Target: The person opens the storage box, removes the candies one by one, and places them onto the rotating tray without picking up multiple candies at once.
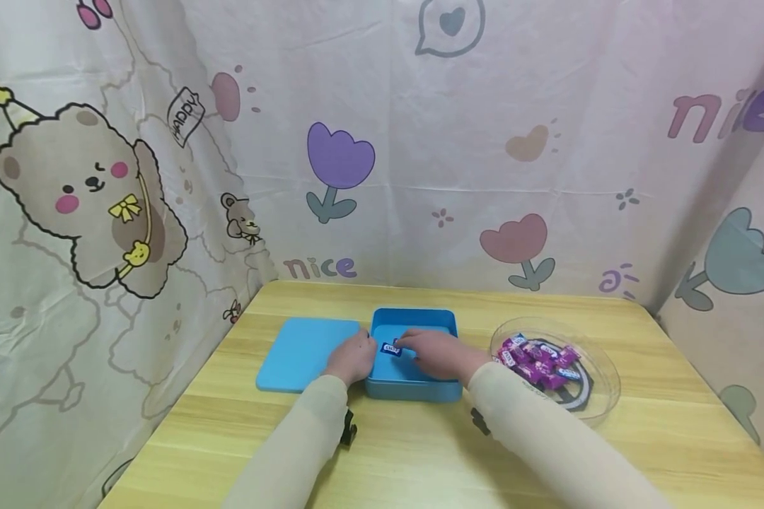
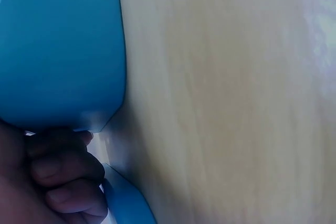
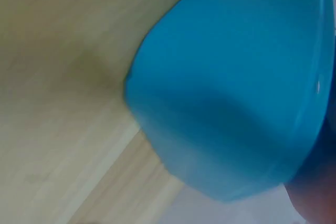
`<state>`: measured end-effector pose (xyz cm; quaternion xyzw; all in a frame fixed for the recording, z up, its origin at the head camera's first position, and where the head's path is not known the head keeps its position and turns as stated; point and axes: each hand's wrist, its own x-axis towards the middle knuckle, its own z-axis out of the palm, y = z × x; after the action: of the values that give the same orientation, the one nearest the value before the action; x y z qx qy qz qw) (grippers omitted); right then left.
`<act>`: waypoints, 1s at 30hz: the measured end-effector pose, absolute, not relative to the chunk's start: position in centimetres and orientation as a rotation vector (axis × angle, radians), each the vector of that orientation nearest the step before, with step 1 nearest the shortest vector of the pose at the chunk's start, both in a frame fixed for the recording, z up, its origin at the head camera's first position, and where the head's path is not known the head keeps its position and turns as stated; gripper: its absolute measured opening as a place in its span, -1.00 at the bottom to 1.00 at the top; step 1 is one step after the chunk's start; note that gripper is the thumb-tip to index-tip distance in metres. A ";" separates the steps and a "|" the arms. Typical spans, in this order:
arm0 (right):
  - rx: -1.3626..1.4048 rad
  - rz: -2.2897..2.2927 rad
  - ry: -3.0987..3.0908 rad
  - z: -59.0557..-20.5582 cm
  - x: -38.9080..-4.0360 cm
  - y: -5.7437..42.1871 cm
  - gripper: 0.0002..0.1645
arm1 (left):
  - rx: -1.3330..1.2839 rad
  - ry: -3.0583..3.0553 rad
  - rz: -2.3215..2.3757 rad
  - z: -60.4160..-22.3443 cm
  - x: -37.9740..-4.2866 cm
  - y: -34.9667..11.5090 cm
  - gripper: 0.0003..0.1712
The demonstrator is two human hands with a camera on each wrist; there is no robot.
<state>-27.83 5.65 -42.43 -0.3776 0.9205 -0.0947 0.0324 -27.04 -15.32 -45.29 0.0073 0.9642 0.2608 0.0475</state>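
A blue rectangular box (image 1: 414, 391) stands open-topped on the table. At its left side is my left hand (image 1: 353, 355), fingers curled against the wall and gripping the box there; in the left wrist view the curled fingers (image 2: 76, 174) sit against the blue wall. My right hand (image 1: 438, 353) reaches over the right rim into the box and pinches a small purple wrapped candy (image 1: 391, 349) near the box's left inner side. The fingertips partly cover the candy. In the right wrist view the box wall (image 3: 226, 93) hides most of that hand.
Left of the box a flat blue lid (image 1: 302, 353) lies on the wooden table (image 1: 414, 452). To the right stands a round clear tray (image 1: 605, 396) with several purple and blue wrapped candies (image 1: 541, 360). A printed curtain (image 1: 420, 177) hangs behind and at both sides.
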 end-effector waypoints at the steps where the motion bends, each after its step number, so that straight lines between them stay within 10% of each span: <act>1: -1.165 -0.278 2.824 -42.6 -28.0 5.3 -0.52 | 0.025 2.940 0.787 -45.3 -27.0 -15.3 -0.36; 30: -1.019 -0.218 2.877 -43.8 -28.6 2.8 -0.83 | 0.015 2.919 0.791 -45.3 -27.4 -15.1 -0.39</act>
<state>-28.57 2.79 -43.82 -0.3328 0.9394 -0.0713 0.0408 -27.36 -15.13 -45.30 0.0050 0.9635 0.2612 0.0585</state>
